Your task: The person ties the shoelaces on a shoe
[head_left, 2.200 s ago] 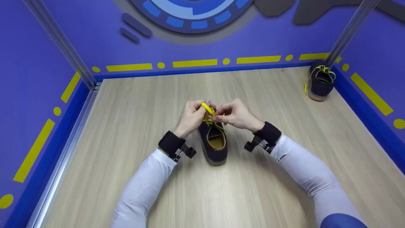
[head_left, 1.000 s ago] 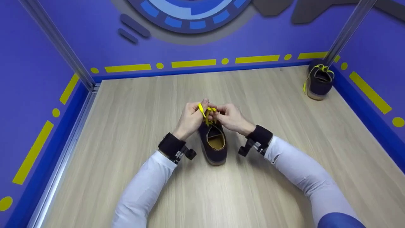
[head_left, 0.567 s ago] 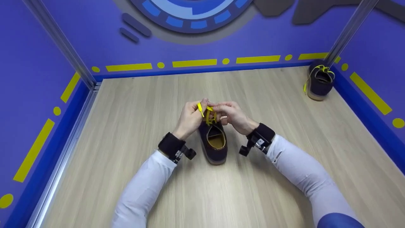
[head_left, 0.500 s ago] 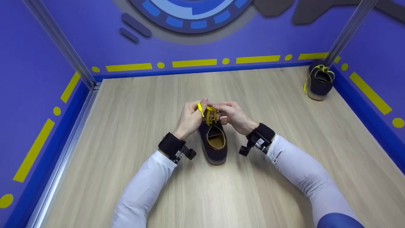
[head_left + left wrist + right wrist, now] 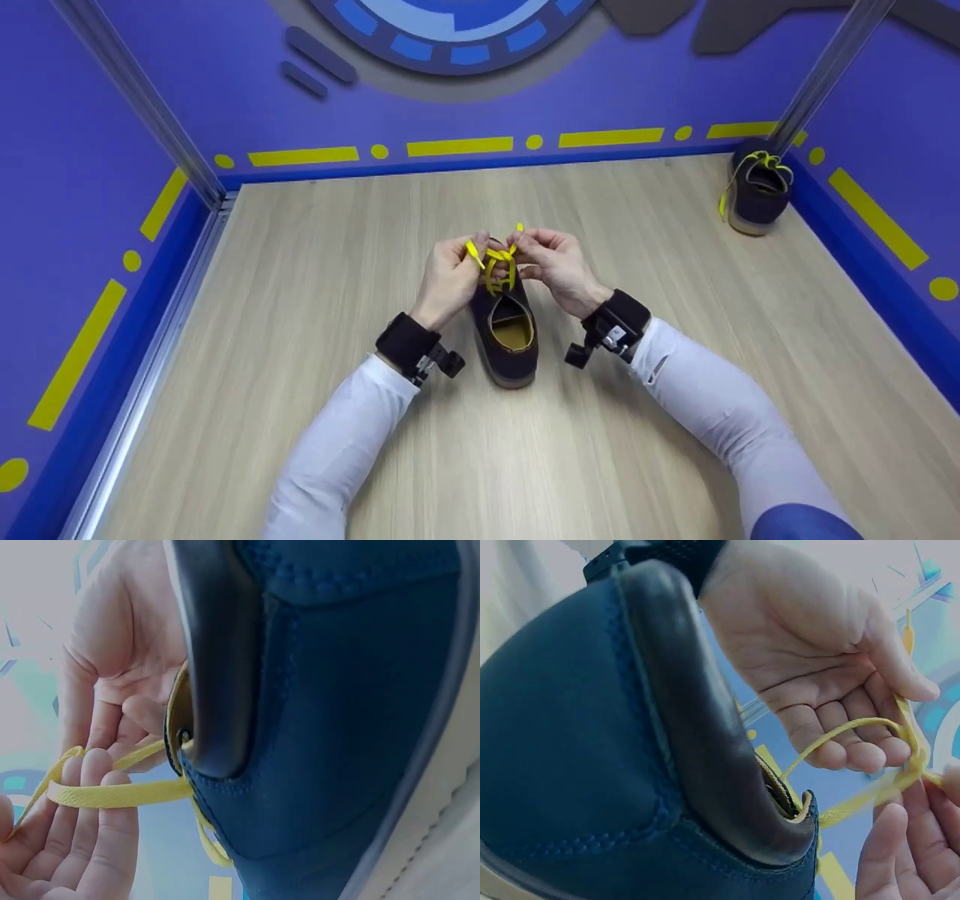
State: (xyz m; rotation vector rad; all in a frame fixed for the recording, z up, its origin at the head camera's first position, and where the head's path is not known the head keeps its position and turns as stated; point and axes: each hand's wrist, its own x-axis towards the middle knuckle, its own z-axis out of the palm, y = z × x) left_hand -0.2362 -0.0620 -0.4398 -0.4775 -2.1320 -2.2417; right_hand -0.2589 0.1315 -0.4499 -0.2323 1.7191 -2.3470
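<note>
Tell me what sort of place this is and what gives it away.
Probably a purpose-built recording booth: printed blue wall panels enclose the wood-look work surface, metal posts run up its far corners, and small cameras are strapped to both wrists.

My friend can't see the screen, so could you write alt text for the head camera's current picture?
A person's left hand and right hand pinch the yellow lace of a dark shoe on a wood-grain tabletop. A similar second shoe stands at the far right corner, beside purple-blue walls.
</note>
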